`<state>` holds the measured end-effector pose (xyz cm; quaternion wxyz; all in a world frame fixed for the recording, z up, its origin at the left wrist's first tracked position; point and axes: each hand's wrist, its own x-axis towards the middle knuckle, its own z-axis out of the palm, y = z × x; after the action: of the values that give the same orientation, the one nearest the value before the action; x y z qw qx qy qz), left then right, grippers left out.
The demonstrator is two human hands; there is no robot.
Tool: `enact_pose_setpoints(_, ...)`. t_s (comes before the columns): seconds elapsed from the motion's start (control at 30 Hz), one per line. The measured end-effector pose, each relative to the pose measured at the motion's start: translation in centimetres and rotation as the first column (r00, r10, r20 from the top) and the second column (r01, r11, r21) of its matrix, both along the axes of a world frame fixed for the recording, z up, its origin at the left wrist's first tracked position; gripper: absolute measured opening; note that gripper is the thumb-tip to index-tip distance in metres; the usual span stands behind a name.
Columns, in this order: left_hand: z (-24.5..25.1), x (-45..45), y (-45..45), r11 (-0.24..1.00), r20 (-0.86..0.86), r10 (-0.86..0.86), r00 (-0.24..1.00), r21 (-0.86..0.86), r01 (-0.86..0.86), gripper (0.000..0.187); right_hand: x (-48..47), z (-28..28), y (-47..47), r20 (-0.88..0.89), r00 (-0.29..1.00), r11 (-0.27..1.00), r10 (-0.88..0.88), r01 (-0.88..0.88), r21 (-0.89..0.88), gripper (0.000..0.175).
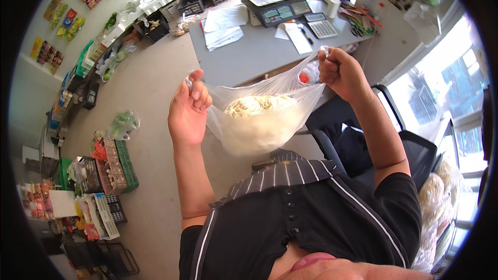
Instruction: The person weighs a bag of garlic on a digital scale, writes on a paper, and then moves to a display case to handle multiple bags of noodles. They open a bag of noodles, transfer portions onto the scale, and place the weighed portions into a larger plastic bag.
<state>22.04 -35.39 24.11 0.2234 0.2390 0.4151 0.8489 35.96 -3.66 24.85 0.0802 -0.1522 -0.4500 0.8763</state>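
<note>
A thin clear plastic bag [264,136] hangs stretched between my two hands, in front of a striped apron. Pale noodles [260,105] fill its lower part and show through the open top. My left hand [190,105] grips one upper corner of the bag, with the palm partly turned up. On the other side my right hand [339,72] is closed in a fist around the opposite corner, held somewhat higher. Both hands are near the edge of a grey desk [229,64], and the bag does not appear to rest on anything.
On the desk are a weighing scale [276,4], papers [225,27], a calculator [321,27], a pen and scissors. A black chair [350,144] stands close at the right. Vegetable crates [113,167] line the left, and bagged goods [432,198] sit at the far right.
</note>
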Motion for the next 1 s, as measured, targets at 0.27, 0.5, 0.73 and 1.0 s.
enact_pose_setpoints(0.27,0.9,-13.3,6.2,0.998,0.028,0.068,0.997,-0.022,-0.067,0.049,-16.0,1.3,6.1,-0.073,0.996,0.994,0.046,-0.039,0.101,0.012)
enact_pose_setpoints(0.5,-2.3,-22.6,10.3,0.999,0.085,0.017,0.996,-0.046,-0.014,0.041,-24.8,-1.8,9.4,-0.097,0.994,0.973,-0.053,0.073,0.217,0.016)
enact_pose_setpoints(0.73,-8.5,-28.7,10.1,0.992,0.254,0.017,0.967,-0.126,0.016,0.031,-28.3,-8.0,9.7,0.027,0.984,0.969,-0.179,0.171,0.177,0.018)
enact_pose_setpoints(1.0,-14.9,-31.2,10.1,0.956,0.352,-0.031,0.936,-0.263,0.130,0.030,-27.5,-12.8,9.3,0.219,0.914,0.923,-0.341,0.282,0.263,0.035)
